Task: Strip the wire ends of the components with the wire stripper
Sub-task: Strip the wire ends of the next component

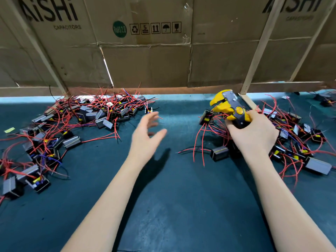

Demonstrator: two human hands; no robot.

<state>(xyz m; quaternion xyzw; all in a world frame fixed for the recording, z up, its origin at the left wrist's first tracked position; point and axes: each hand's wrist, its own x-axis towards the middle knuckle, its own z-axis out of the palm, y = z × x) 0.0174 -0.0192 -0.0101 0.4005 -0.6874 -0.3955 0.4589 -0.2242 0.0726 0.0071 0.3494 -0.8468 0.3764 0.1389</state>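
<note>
My right hand (254, 135) grips the handles of the yellow and grey wire stripper (229, 106), its jaws pointing up and left. Just below the jaws hangs a small black component (206, 117) with red wires; I cannot tell whether the jaws clamp its wire. My left hand (145, 139) hovers over the mat with fingers spread, holding nothing, close to a small component (148, 110) at the edge of the left pile. Another black component (219, 152) lies on the mat by my right wrist.
A large pile of components with red wires (72, 124) covers the left of the dark teal mat (172, 197). A second pile (294, 142) lies at the right. Flattened cardboard boxes (145, 51) on a pale frame wall off the back.
</note>
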